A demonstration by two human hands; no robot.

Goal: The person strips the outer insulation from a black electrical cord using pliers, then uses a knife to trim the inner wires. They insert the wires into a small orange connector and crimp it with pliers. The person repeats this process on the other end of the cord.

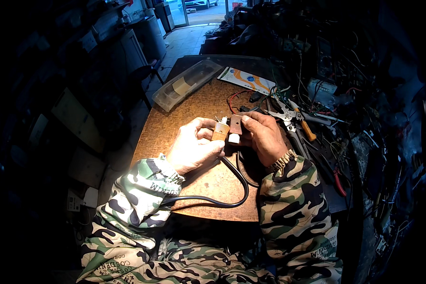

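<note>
Above the middle of the wooden work table (151, 137), my left hand (191, 146) grips an orange ribbed plastic piece (220, 130) with a small white part at its top. Just right of it, my right hand (265, 137) pinches a brown ribbed piece (235, 125) with a small hole. A white block (234, 138) shows below the brown piece, against my right fingers. A thick black cable (244, 194) runs from below my hands in a loop toward the left forearm. Some of my fingertips are hidden behind the pieces.
A clear plastic box (194, 75) and a white-and-orange printed sheet (246, 80) lie at the back. To the right are crimping pliers (288, 116), an orange-handled tool (305, 128), red-handled pliers (336, 184) and tangled wires. Beyond, a tiled floor (184, 42) leads to a doorway.
</note>
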